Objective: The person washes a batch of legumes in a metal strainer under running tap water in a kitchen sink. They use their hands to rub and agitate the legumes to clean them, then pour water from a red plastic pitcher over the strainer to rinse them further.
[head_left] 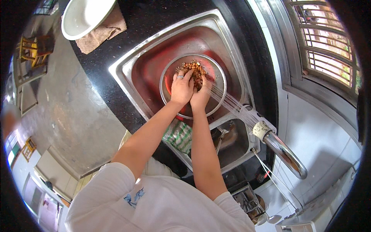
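Observation:
A round steel bowl [216, 73] sits in the steel sink [127, 63] and holds a heap of small brown beans or nuts [195, 69]. My left hand [181, 88], with a ring on one finger, presses into the heap from the near side. Right beside it, my right hand [201, 94] cups the same heap, fingers curled into it. Water sprays from the tap [280, 149] at the right across the bowl and over my right hand.
A white bowl [83, 15] rests on a brown cloth [101, 31] on the black counter [96, 77] at the upper left. A green-and-white sponge or cloth [178, 135] lies by a second small basin [234, 141]. A barred window [324, 50] is at the right.

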A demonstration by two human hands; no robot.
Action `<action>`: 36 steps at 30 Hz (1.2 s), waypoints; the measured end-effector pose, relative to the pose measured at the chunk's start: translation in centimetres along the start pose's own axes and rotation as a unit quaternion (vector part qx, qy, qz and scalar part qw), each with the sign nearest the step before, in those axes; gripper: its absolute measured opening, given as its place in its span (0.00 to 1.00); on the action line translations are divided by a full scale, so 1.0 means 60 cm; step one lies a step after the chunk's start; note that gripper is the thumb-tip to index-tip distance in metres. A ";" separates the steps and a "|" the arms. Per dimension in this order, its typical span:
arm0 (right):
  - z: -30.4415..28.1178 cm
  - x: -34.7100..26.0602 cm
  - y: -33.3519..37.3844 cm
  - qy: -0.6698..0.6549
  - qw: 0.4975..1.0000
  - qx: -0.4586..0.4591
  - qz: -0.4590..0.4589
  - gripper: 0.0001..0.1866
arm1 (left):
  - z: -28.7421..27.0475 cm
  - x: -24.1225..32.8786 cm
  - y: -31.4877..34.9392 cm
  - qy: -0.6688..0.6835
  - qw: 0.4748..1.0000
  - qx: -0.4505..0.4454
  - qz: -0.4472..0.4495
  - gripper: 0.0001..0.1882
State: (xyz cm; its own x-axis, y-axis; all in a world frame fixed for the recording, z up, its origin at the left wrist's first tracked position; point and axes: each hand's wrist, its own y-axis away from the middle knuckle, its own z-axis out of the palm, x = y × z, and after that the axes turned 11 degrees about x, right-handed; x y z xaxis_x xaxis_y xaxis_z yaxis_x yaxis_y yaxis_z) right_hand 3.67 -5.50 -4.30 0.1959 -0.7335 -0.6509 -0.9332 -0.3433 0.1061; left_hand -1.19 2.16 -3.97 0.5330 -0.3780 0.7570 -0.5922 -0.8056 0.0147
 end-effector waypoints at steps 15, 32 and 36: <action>-0.022 -0.022 -0.023 -0.551 0.751 -0.025 0.364 0.22 | 0.001 0.051 0.027 0.300 0.951 -0.004 -0.072 0.11; -0.032 -0.018 -0.021 -0.464 0.817 0.080 0.333 0.22 | 0.001 0.041 0.017 0.701 0.570 -0.071 -0.423 0.16; -0.044 -0.047 -0.025 -0.520 0.757 0.102 0.382 0.25 | -0.020 0.070 0.010 0.675 0.524 -0.032 -0.519 0.17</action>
State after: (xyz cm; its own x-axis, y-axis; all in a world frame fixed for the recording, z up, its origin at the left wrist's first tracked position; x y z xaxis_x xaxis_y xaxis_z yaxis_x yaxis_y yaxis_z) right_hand 5.34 -4.48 -0.66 -0.6689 0.2232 -0.7091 -0.7024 0.1224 0.7012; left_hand -0.03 0.65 0.00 -0.2982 0.9500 0.0922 -0.4492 -0.2249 0.8646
